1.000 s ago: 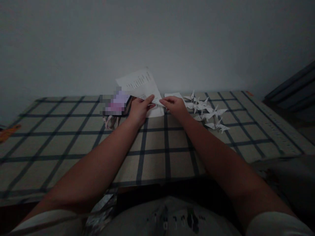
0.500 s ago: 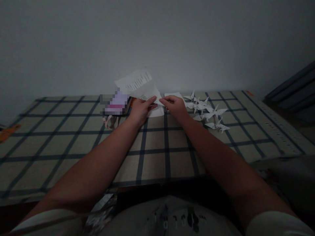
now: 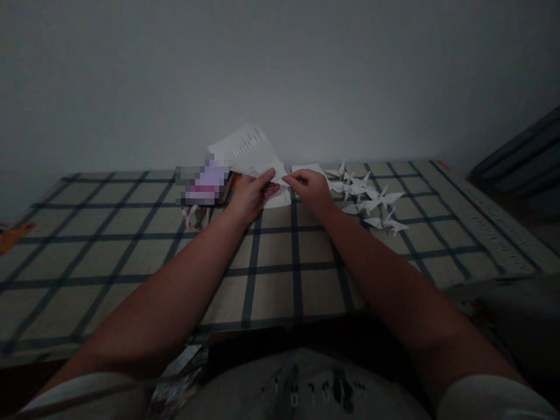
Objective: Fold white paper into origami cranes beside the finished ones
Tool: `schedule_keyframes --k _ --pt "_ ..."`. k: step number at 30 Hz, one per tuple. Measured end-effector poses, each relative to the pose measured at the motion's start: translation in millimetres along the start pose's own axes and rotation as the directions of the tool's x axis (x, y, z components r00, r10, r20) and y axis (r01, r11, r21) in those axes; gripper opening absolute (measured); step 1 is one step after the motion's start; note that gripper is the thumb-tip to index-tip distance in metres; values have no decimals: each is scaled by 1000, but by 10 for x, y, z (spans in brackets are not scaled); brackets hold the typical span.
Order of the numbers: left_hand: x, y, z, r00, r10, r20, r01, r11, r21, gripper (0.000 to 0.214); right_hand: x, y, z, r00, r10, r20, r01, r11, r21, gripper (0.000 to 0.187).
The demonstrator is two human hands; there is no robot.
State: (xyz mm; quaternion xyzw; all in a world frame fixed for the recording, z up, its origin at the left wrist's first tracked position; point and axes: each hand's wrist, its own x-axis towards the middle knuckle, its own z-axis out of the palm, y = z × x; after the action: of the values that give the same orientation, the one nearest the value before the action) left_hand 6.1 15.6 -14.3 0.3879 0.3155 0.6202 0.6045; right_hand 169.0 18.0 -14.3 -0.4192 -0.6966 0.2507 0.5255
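Observation:
A white sheet of paper with printed lines (image 3: 249, 146) stands tilted up behind my hands, close to the wall. My left hand (image 3: 254, 195) is closed on the paper's lower part, thumb on top. Just to the right, the thumb and forefinger of my right hand (image 3: 308, 185) pinch the paper's edge near the left fingertips. Part of the paper (image 3: 280, 199) hangs below the left fingers. Several folded paper cranes (image 3: 371, 201) lie to the right of my right hand. The exact folds between my fingers are too small and dark to make out.
Left of my left hand lies a phone with a lit, pixelated screen (image 3: 205, 184), a pale strap (image 3: 196, 217) beside it. White paper (image 3: 308, 169) lies behind my right hand. A checked cloth (image 3: 275, 291) covers the table, which meets a plain wall (image 3: 280, 76).
The raised sheet of paper has shifted very slightly, and the fingers of my left hand have moved a little on it. My right hand keeps its pinch almost in place.

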Motion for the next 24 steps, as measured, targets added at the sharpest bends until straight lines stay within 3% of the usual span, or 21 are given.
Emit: schedule_keyframes --k 6,13,18,24 --pt "-8 -10 4 1000 -26 10 25 997 72 37 -11 -48 -5 1000 -11 -12 11 1000 -15 29" --pt "30 -24 -25 995 71 -77 -62 992 113 39 -11 -30 23 990 131 53 -137 983 122 51" --pt "46 -51 -40 985 141 -100 -124 979 162 36 -14 12 11 986 136 94 -147 981 125 42" --pt "33 -15 -24 994 38 -105 -23 989 143 31 -7 -13 -14 996 62 57 -60 998 -23 32"
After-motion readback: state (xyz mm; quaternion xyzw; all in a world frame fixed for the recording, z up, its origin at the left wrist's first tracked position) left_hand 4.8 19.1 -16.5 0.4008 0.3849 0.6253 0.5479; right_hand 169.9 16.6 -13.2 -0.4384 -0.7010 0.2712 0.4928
